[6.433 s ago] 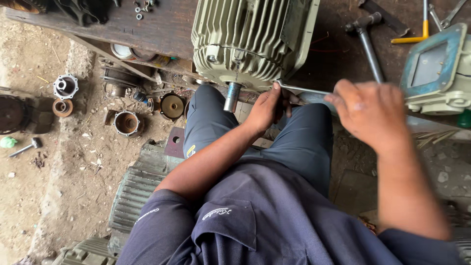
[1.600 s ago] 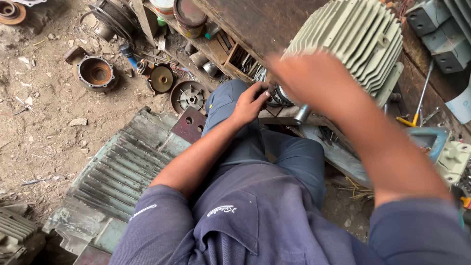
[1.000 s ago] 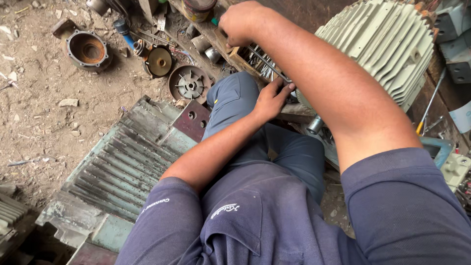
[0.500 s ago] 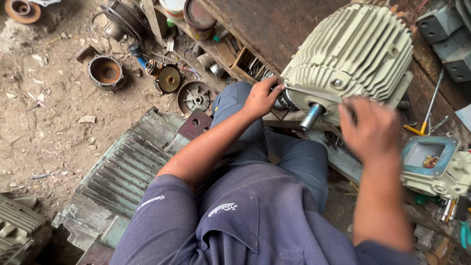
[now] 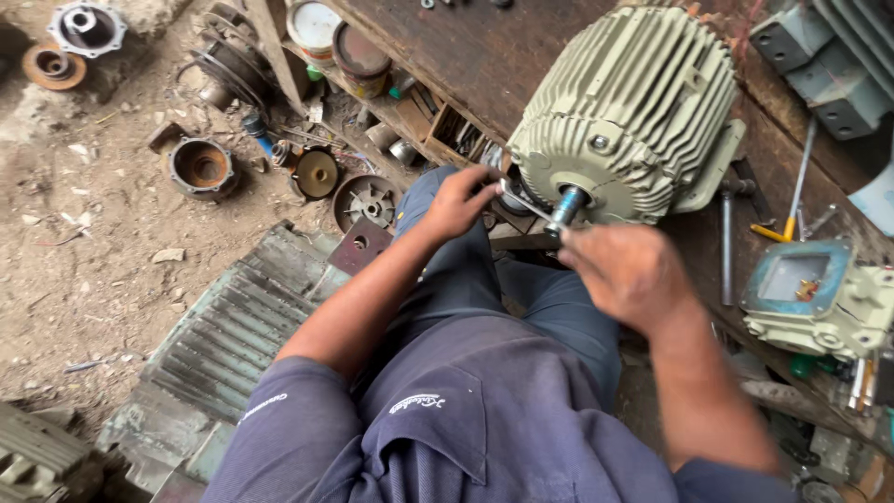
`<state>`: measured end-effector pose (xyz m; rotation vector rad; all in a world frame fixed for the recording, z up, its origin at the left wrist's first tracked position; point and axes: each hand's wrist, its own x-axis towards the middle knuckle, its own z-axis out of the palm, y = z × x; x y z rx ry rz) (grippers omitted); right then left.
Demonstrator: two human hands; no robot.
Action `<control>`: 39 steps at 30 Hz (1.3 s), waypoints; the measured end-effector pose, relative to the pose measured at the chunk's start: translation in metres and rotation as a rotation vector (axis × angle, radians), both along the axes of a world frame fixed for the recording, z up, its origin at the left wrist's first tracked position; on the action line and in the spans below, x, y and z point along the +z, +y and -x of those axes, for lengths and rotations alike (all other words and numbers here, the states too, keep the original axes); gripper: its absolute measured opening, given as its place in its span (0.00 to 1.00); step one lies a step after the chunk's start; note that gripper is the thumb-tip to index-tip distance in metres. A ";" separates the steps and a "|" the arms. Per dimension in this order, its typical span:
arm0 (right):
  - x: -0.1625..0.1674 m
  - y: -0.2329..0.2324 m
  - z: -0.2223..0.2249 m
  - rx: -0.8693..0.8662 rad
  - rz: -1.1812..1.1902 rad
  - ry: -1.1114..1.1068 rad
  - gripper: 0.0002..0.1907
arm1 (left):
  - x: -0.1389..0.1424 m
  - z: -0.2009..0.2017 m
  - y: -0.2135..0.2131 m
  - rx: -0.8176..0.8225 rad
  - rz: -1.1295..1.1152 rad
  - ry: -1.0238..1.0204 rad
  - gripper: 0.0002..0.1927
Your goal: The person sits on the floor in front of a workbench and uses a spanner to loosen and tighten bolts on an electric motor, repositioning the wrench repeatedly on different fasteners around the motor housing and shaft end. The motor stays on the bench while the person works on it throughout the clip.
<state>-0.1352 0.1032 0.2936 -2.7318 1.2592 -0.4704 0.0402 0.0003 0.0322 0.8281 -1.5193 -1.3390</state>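
Seen from the head camera, looking straight down: a person in a dark blue work shirt and trousers stands at a worn wooden workbench (image 5: 466, 56) on which a pale green, finned electric motor (image 5: 633, 102) lies on its side, its end face turned toward the person and its steel shaft (image 5: 565, 210) jutting out over the bench edge. The left hand (image 5: 458, 200) rests at the lower left of the motor's end face, fingers curled loosely around one end of a thin metal tool (image 5: 523, 199) that runs across to the shaft; whether the grip is firm cannot be told. The right hand (image 5: 629, 272) sits just below the shaft's tip, fingers folded in toward it, and whatever it may hold is hidden under the back of the hand. To the right of the motor, on the bench, lie a long-handled steel tool (image 5: 725, 244) and a screwdriver with a yellow handle (image 5: 790, 210), and nearer the person stands a grey-green housing with a square blue-rimmed opening (image 5: 808, 296). On the dirt floor to the left are scattered rusty round parts, among them a cup-shaped casting (image 5: 200, 168) and a spoked disc (image 5: 366, 202), with a ribbed grey casing (image 5: 223, 335) lying beside the person's left leg.
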 end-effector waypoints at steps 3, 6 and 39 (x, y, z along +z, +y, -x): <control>0.017 -0.069 -0.037 -0.059 -0.157 0.218 0.10 | -0.004 0.001 0.008 -0.033 -0.155 0.039 0.11; -0.008 -0.181 -0.097 0.126 -0.109 0.351 0.15 | -0.003 0.015 0.004 -0.021 -0.251 0.100 0.12; -0.106 -0.273 -0.158 0.281 -0.292 0.641 0.15 | -0.018 0.054 -0.011 0.136 -0.273 0.079 0.15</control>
